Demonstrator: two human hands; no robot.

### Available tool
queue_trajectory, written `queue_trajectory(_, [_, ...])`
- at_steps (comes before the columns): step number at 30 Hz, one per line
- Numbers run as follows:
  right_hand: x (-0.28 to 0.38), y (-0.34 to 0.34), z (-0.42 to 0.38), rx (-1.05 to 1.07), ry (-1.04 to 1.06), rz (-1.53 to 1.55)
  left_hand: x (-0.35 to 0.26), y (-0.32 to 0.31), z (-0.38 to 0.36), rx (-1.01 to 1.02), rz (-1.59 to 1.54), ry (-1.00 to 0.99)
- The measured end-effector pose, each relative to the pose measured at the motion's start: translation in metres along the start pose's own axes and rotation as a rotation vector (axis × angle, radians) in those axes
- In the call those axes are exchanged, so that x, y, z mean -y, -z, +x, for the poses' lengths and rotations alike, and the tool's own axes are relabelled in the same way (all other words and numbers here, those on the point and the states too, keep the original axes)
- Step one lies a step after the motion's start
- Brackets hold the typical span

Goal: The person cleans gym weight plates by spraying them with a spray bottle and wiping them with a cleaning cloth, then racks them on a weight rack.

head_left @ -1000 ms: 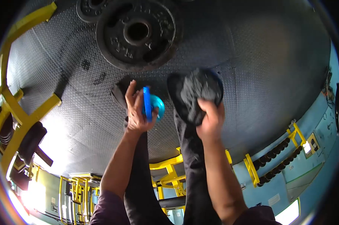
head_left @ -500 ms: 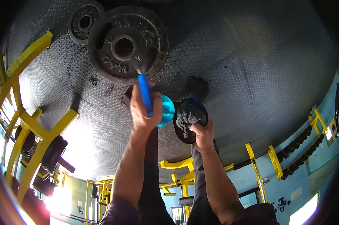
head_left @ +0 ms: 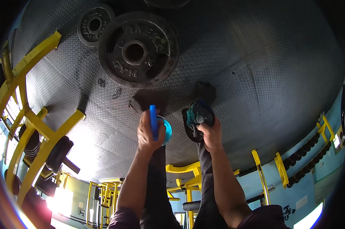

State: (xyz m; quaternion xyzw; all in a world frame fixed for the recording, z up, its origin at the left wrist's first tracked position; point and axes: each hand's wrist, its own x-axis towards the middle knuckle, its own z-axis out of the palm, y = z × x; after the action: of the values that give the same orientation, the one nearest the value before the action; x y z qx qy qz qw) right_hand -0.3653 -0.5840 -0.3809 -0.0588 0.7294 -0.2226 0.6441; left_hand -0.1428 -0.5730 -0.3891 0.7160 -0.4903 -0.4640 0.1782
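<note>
The left hand [head_left: 151,131] has its fingers closed around the blue spray bottle [head_left: 167,132]. The right hand [head_left: 212,134] grips a dark cloth [head_left: 197,114]. Beyond the left fingers, a large weight plate [head_left: 142,71] lies.

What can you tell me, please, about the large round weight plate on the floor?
The large weight plate is a dark, metal-looking disc with a thick rim, a raised ring around its central hole, raised lettering and curved slots. Its surface looks worn, with a mottled patch at upper right. It lies flat on the textured black floor, beside a smaller plate; whether their edges touch is hard to tell. Neither the left hand nor the right hand touches it.
</note>
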Motion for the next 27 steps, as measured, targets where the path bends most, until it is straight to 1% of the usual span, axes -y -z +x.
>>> queue_trajectory(1, [-0.001,0.001,0.0,-0.013,-0.007,-0.01,-0.003,-0.003,0.001,0.016,0.047,-0.083])
queue_trajectory(2, [-0.004,0.002,0.001,-0.013,-0.007,-0.019,0.003,-0.006,0.004,0.012,0.041,-0.078])
queue_trajectory(4, [-0.009,0.004,0.005,-0.057,0.036,-0.036,0.025,-0.015,0.007,-0.137,0.289,-0.32])
queue_trajectory(5, [-0.002,-0.001,0.002,-0.056,0.042,-0.043,0.05,-0.02,0.002,-0.163,0.286,-0.307])
queue_trajectory(6, [0.011,-0.012,-0.003,-0.079,0.158,-0.112,0.076,-0.028,-0.001,-0.245,0.185,-0.288])
queue_trajectory(7, [0.018,-0.02,-0.007,-0.102,0.273,-0.182,0.086,-0.024,0.002,-0.198,0.231,-0.162])
queue_trajectory(8, [0.016,-0.026,-0.007,-0.106,0.277,-0.193,0.099,-0.021,0.008,-0.148,0.273,-0.037])
queue_trajectory(10, [0.008,-0.038,-0.006,0.06,0.663,-0.384,0.138,-0.016,0.017,-0.177,0.256,0.203])
queue_trajectory(12, [0.038,-0.084,0.005,0.154,1.062,-0.634,0.164,-0.002,0.027,-0.303,0.121,0.116])
queue_trajectory(14, [0.054,-0.142,0.025,0.254,1.227,-0.759,0.193,0.016,0.035,-0.471,0.24,0.033])
queue_trajectory(16, [0.05,-0.2,0.047,0.307,1.306,-0.921,0.209,0.034,0.039,-0.467,0.277,0.143])
queue_trajectory(17, [0.035,-0.22,0.063,0.353,1.328,-1.082,0.212,0.04,0.044,-0.493,0.277,0.198])
queue_trajectory(18, [0.018,-0.231,0.077,0.394,1.349,-1.242,0.215,0.042,0.049,-0.566,0.273,0.142])
queue_trajectory(19, [0.001,-0.229,0.086,0.36,1.424,-1.307,0.217,0.044,0.053,-0.557,0.287,0.132])
queue_trajectory(20, [-0.007,-0.218,0.089,0.363,1.412,-1.324,0.22,0.046,0.05,-0.541,0.3,0.125])
queue_trajectory(21, [-0.004,-0.199,0.093,0.379,1.411,-1.345,0.225,0.046,0.046,-0.545,0.29,0.135])
queue_trajectory(22, [0.001,-0.179,0.096,0.403,1.413,-1.362,0.23,0.047,0.04,-0.505,0.275,0.082])
queue_trajectory(23, [0.01,-0.15,0.097,0.365,1.436,-1.423,0.234,0.048,0.038,-0.469,0.258,0.019])
queue_trajectory(24, [0.023,-0.127,0.098,0.318,1.465,-1.483,0.237,0.048,0.032,-0.397,0.341,-0.003])
queue_trajectory(25, [0.041,-0.125,0.1,0.319,1.486,-1.488,0.233,0.049,0.028,-0.356,0.196,0.117])
queue_trajectory(26, [0.058,-0.125,0.103,0.233,1.495,-1.494,0.225,0.046,0.023,-0.309,0.048,0.237])
queue_trajectory(27, [0.069,-0.127,0.105,0.143,1.497,-1.502,0.216,0.047,0.021,-0.316,0.037,0.235])
